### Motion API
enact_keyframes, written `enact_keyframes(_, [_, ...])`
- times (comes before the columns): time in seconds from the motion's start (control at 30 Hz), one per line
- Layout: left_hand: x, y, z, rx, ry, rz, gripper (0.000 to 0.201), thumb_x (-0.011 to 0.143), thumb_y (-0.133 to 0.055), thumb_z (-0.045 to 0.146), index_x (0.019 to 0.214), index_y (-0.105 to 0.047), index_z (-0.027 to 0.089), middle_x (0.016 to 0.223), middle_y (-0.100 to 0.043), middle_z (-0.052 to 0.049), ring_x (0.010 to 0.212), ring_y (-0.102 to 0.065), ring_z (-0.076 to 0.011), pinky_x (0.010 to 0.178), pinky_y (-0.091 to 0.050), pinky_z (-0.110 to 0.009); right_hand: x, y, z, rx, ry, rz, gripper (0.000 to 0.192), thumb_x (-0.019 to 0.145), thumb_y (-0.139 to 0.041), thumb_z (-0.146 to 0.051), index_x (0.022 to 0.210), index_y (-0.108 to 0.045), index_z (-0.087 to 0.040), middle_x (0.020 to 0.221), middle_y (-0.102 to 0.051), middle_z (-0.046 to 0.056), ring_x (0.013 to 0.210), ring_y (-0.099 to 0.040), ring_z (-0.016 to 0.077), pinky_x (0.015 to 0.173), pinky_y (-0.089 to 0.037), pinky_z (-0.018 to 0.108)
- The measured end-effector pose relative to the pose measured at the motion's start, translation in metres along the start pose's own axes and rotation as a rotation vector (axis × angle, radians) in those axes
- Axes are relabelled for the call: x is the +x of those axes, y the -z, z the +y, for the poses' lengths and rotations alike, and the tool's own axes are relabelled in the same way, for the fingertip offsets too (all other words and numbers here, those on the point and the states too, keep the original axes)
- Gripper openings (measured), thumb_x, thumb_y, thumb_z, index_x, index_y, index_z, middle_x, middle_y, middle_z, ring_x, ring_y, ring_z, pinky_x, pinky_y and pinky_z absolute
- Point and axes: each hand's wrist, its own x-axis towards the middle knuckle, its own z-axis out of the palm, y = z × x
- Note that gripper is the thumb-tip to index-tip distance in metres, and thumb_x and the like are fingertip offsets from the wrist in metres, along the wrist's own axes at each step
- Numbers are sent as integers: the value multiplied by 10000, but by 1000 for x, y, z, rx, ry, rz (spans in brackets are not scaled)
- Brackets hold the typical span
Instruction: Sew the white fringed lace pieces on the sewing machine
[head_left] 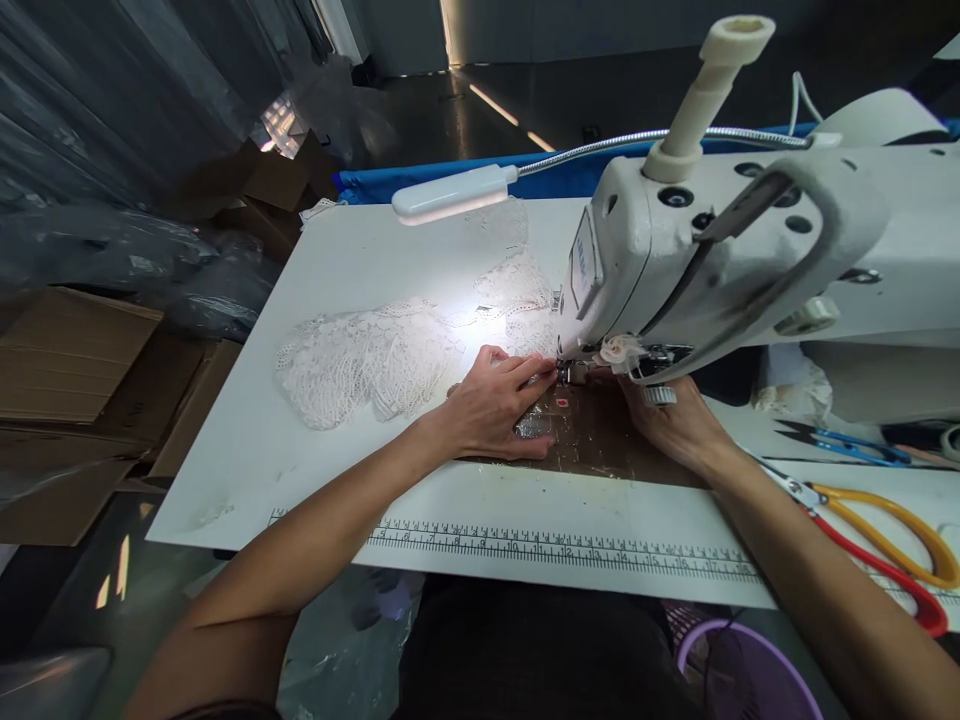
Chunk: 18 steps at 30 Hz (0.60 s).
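Fingers of the left hand [495,405] press flat, spread, on white lace [375,360] lying on the surface [247,450], fingertips at the sewing machine [720,250] needle. Right hand [675,420] rests beneath the machine head, its fingers hidden. Scissors [877,540] lie far right.
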Motion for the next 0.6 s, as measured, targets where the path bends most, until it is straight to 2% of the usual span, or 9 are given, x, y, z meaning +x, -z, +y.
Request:
enact_keyframes(0.13, [-1,-1,0,-9,7,0,678,891,-512,576,1377,-484,104,1416,-500,-193,1131,-563,-316,1008,-332,-522,-4,-4,-7,148,-65,-15,406,1029,-331,-437,1046,-651,-188,991,-681,125,926,-662,281,738,-545,375])
enact_keyframes(0.3, [-1,-2,1,-11,30,3,694,892,-524,568,1411,-444,115,1417,-488,-201,1186,-536,-341,1038,-315,-553,-21,-9,-19,-17,-81,-19,368,1022,-384,-417,1124,-666,-204,1042,-669,118,881,-679,258,742,-549,372])
enact_keyframes(0.37, [-1,-3,1,-11,33,9,712,901,-517,572,1425,-416,100,1438,-456,-223,1242,-499,-355,1051,-313,-566,-28,-8,-22,-26,-22,-17,339,1009,-424,-368,1157,-666,-182,1064,-659,136,933,-668,276,809,-543,416])
enact_keyframes(0.47, [-2,-6,2,3,67,49,742,921,-500,574,1447,-356,70,1476,-384,-273,1343,-403,-382,1069,-300,-601,-39,2,-32,32,117,-38,255,993,-464,-296,1066,-688,-197,1116,-648,138,1045,-629,293,892,-522,460])
enact_keyframes(0.53, [-3,-8,4,6,108,93,744,938,-481,571,1463,-313,72,1485,-363,-289,1374,-369,-385,1079,-288,-623,-50,16,-43,145,179,-58,185,986,-493,-265,1014,-674,-235,1125,-651,106,1043,-632,260,861,-545,411])
enact_keyframes(0.6, [-4,-10,5,7,138,118,726,952,-467,562,1473,-289,88,1486,-368,-282,1380,-372,-378,1084,-290,-627,-67,31,-54,248,206,-87,150,979,-520,-255,1045,-650,-284,1137,-648,73,1017,-645,235,788,-573,361])
